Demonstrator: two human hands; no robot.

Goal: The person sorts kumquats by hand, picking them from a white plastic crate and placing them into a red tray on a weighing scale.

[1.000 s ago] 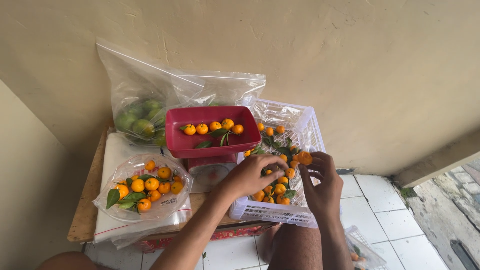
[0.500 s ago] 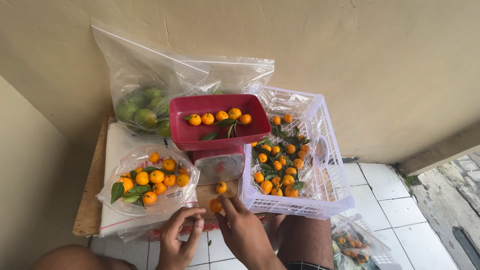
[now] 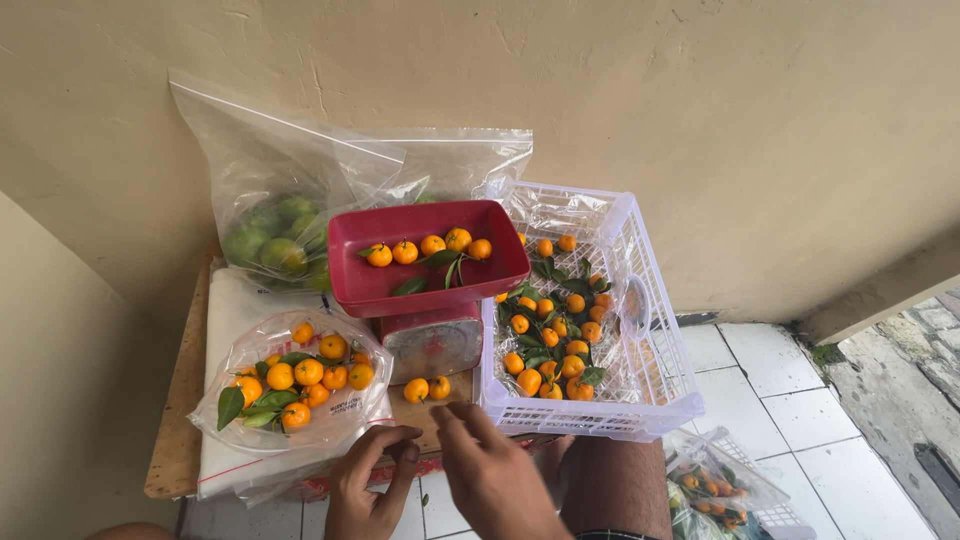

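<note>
The little oranges (image 3: 427,388) have smooth, shiny peel. The red tray (image 3: 372,285) is hard, glossy plastic. Under it, the scale (image 3: 432,344) has a shiny clear cover over its face. The white basket (image 3: 655,355) is plastic with lots of small holes. The bags (image 3: 280,150) are thin, see-through plastic, crinkly and a bit shiny. The surface (image 3: 178,425) is rough, dull wood, with a white sheet (image 3: 232,320) lying on it. The wall (image 3: 700,100) is matt and a little bumpy. The floor tiles (image 3: 790,400) look smooth.
</note>
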